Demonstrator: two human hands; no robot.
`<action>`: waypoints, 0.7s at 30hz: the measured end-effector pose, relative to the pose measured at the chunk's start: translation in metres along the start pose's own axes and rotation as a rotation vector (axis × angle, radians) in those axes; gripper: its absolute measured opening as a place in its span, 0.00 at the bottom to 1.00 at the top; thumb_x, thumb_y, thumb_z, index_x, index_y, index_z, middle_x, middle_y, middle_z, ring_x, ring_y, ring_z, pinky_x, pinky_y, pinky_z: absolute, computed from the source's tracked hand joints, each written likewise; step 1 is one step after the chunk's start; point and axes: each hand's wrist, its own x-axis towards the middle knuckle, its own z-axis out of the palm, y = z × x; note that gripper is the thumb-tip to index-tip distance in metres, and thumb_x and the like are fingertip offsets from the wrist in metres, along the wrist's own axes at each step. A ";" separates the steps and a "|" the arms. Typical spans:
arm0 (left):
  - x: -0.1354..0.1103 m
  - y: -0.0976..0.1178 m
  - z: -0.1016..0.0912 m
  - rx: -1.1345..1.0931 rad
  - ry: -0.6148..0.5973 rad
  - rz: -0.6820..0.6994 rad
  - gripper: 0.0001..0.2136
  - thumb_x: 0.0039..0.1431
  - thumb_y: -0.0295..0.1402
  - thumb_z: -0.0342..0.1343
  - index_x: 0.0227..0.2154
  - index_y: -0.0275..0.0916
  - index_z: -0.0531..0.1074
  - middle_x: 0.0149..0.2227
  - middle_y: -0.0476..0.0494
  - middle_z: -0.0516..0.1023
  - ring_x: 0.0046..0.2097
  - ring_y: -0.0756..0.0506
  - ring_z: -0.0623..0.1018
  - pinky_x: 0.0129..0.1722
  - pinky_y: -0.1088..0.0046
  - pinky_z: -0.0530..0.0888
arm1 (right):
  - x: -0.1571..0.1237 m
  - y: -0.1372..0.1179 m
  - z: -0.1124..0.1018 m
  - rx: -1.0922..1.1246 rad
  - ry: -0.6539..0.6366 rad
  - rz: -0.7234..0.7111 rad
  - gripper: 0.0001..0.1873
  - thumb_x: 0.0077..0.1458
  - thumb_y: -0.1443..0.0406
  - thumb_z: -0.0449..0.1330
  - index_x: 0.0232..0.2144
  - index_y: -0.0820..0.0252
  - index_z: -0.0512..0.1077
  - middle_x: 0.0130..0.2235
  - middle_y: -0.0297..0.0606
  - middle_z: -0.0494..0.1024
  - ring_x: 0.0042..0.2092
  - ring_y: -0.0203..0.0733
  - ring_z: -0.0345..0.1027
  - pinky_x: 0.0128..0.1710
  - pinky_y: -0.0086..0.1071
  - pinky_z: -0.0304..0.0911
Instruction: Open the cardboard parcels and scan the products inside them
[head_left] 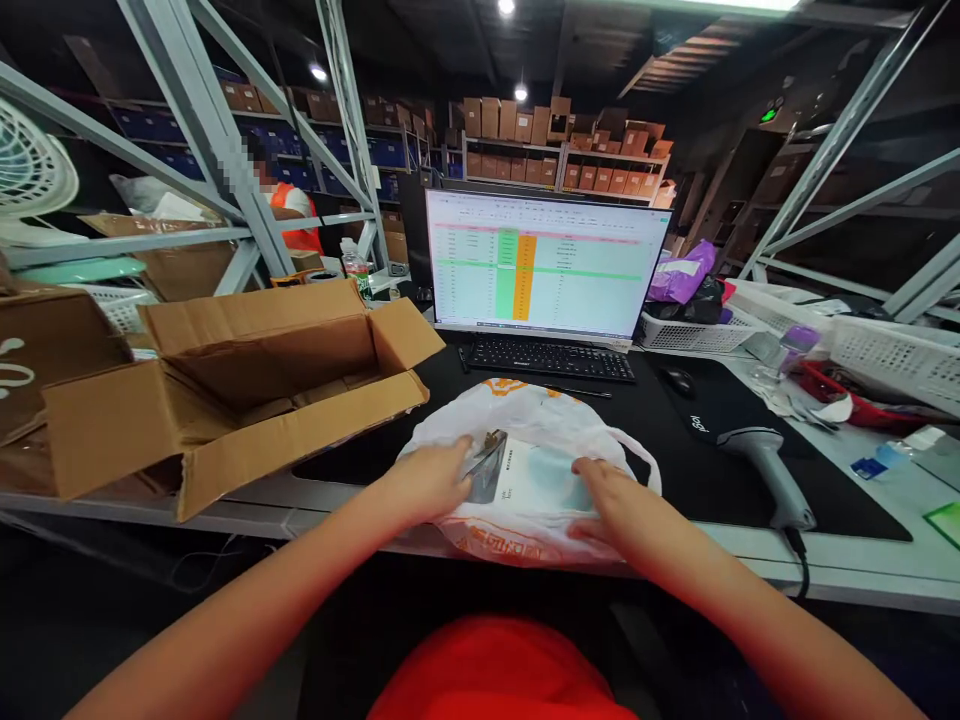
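A white plastic bag with orange print sits at the front edge of the desk, its mouth spread open toward me. Inside lies a flat white and pale blue box with small dark print, beside a shiny grey package. My left hand is closed on the left side of the bag's mouth, fingertips close to the grey package. On the opposite side my right hand grips the bag's rim, its fingers curled over the right end of the box. Both hands' fingertips are partly hidden in the plastic.
An open cardboard box stands left of the bag. Behind are a keyboard and a monitor showing a spreadsheet. To the right lie a mouse, a barcode scanner and white baskets. A person in an orange vest is at the back left.
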 end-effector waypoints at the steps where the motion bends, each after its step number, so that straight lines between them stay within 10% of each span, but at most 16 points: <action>1: -0.001 -0.008 0.005 -0.011 -0.019 -0.021 0.28 0.58 0.36 0.54 0.61 0.36 0.62 0.45 0.30 0.81 0.46 0.33 0.82 0.42 0.61 0.75 | -0.003 0.004 0.001 0.031 0.021 0.031 0.27 0.60 0.62 0.63 0.59 0.66 0.64 0.57 0.60 0.71 0.57 0.61 0.69 0.52 0.47 0.68; 9: -0.011 -0.019 0.023 0.006 -0.050 -0.118 0.29 0.52 0.42 0.63 0.56 0.34 0.66 0.50 0.26 0.79 0.49 0.29 0.80 0.45 0.57 0.75 | -0.018 0.068 0.020 0.068 0.001 0.100 0.55 0.51 0.54 0.68 0.72 0.65 0.45 0.69 0.61 0.53 0.68 0.63 0.53 0.63 0.53 0.58; 15: -0.033 0.012 0.008 0.051 -0.020 0.198 0.11 0.59 0.28 0.58 0.45 0.40 0.72 0.46 0.35 0.80 0.48 0.35 0.80 0.48 0.59 0.75 | -0.030 0.046 0.032 0.052 -0.099 0.157 0.69 0.40 0.66 0.75 0.73 0.51 0.36 0.72 0.56 0.22 0.68 0.71 0.49 0.60 0.55 0.61; 21: -0.013 0.022 0.046 -0.278 0.105 0.272 0.53 0.45 0.33 0.73 0.69 0.33 0.46 0.70 0.23 0.54 0.69 0.34 0.61 0.66 0.56 0.65 | -0.029 0.048 0.034 0.249 -0.065 -0.023 0.58 0.53 0.53 0.68 0.73 0.53 0.37 0.73 0.54 0.29 0.72 0.60 0.35 0.67 0.53 0.50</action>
